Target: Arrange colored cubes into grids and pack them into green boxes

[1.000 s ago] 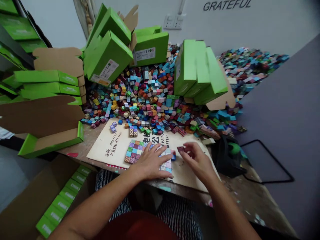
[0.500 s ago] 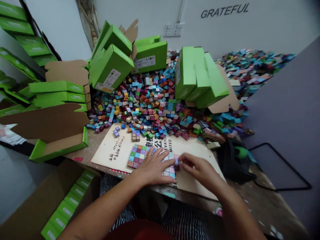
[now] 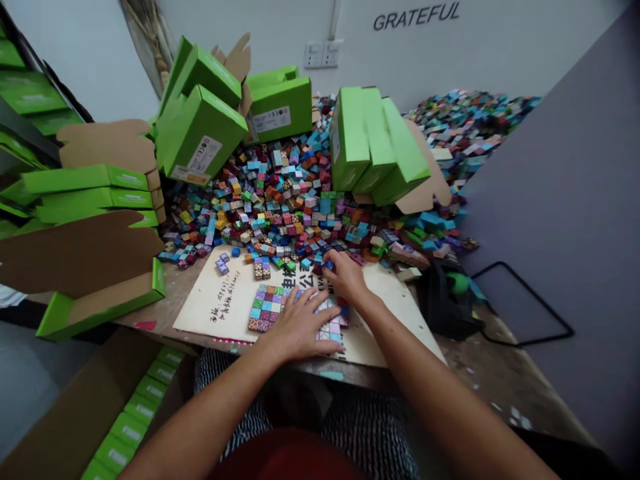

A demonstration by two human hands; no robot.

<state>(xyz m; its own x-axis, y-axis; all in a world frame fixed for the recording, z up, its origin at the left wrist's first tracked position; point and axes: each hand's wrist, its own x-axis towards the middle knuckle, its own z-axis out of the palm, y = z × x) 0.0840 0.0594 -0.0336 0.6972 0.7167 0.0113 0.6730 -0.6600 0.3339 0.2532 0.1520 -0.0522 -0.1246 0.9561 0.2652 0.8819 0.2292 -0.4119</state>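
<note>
A flat panel of small patterned blocks (image 3: 265, 308) in many colours lies on the cardboard sheet (image 3: 197, 313) before me. My left hand (image 3: 300, 325) rests on top of it with fingers spread, hiding its middle. Beyond the panel's right part, my right hand (image 3: 346, 277) is closed at the edge of the block pile. Its thumb and fingertips pinch a small blue block (image 3: 328, 265). Two dark blocks, red and blue, show at the panel's right end below my right wrist. A small brown-and-cream patterned block cluster (image 3: 261, 269) sits just behind the panel.
A wide heap of loose coloured blocks (image 3: 295, 207) covers the back of the table. Green cardboard boxes (image 3: 207, 130) stand on it, more boxes (image 3: 380, 143) to the right. An open green box (image 3: 107, 290) lies at left. A black tape dispenser (image 3: 445, 300) stands at right.
My right hand has moved from the panel's right end up and left to the pile's edge, where it now pinches a blue block. My left hand stays on the panel. The view has shifted slightly.
</note>
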